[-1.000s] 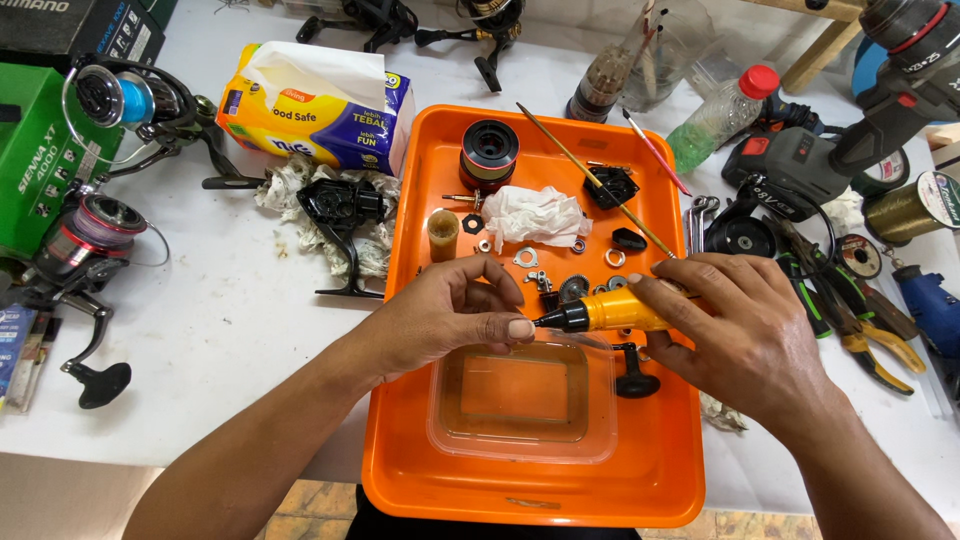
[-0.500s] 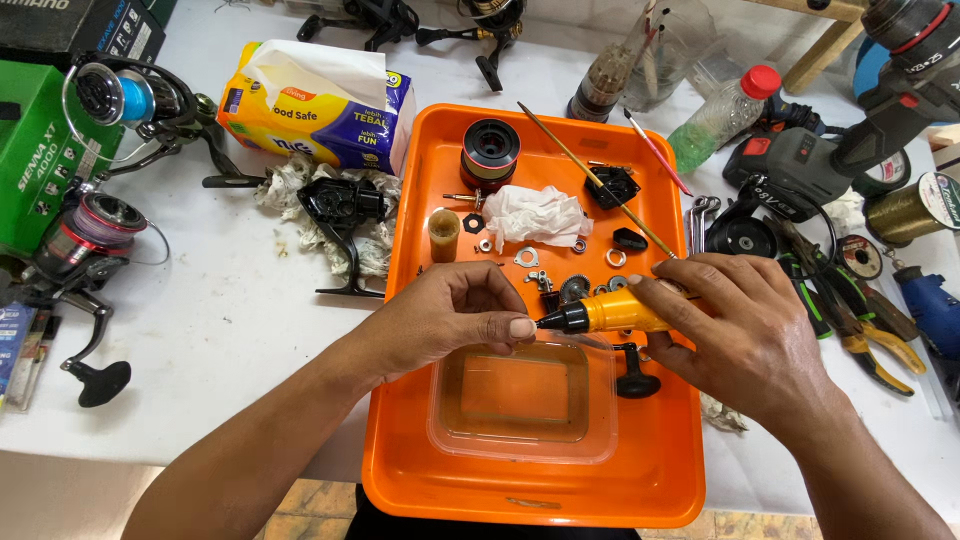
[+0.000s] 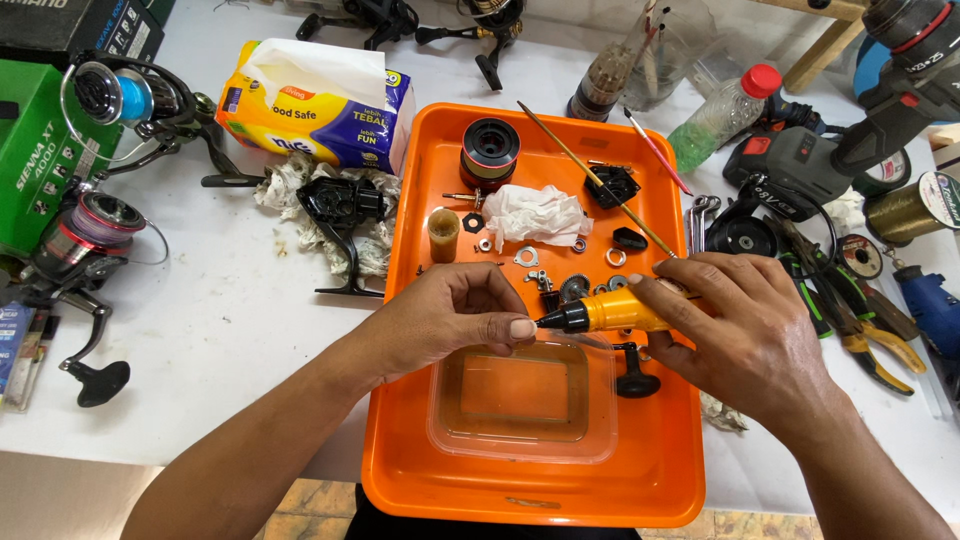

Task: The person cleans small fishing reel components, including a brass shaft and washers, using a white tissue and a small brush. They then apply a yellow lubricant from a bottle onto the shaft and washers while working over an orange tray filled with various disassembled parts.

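Right hand (image 3: 745, 330) grip closed around the small yellow plastic bottle with black nozzle (image 3: 610, 312), held level, nozzle pointing left. Left hand (image 3: 450, 322) grip pinched shut at the nozzle tip; whatever's between the fingertips is too small to tell. Both hover over the clear plastic tub (image 3: 523, 400) in the orange plastic tray (image 3: 400, 470). Loose washers and gears just behind; white bench (image 3: 220, 350) under it all.

We see glossy orange plastic tray (image 3: 400, 470), clear smooth plastic tub (image 3: 525, 400), yellow plastic applicator bottle (image 3: 615, 312) with black tip. Crumpled white paper tissue (image 3: 535, 215), shiny metal washers (image 3: 527, 258), matt white desk (image 3: 200, 330).
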